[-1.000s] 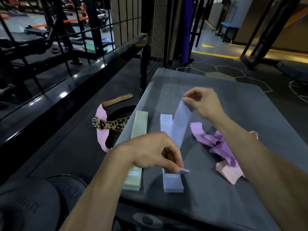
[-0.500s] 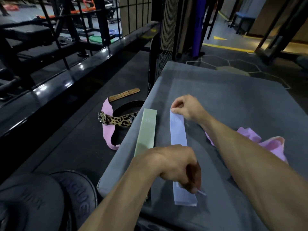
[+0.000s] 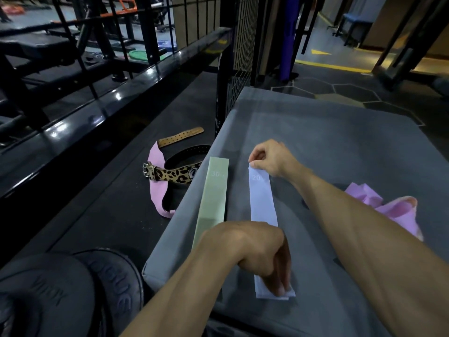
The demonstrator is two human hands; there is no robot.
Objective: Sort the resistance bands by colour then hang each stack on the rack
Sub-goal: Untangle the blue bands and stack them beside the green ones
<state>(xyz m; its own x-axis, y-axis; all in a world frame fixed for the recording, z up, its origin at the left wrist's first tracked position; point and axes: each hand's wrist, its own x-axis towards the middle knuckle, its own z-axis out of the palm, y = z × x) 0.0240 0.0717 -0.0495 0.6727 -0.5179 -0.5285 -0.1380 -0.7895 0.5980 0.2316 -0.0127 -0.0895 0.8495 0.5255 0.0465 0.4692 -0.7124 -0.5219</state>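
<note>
Laying the pale blue band (image 3: 262,207) flat on the grey bench (image 3: 340,147) calls for even tension. Nearest, the left hand (image 3: 257,249) pinches its near end against the pad; keep that end squared with the layers beneath. Beside it, just apart, lies the green band (image 3: 213,195), so hold the strips parallel. Farther off, the right hand (image 3: 272,158) pinches the far end. The pink bands (image 3: 393,210) sit crumpled to the right, probably next.

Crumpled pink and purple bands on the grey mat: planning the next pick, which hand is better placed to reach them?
Right hand, probably: its forearm passes right beside the pile, while the left hand is farther off.
</note>
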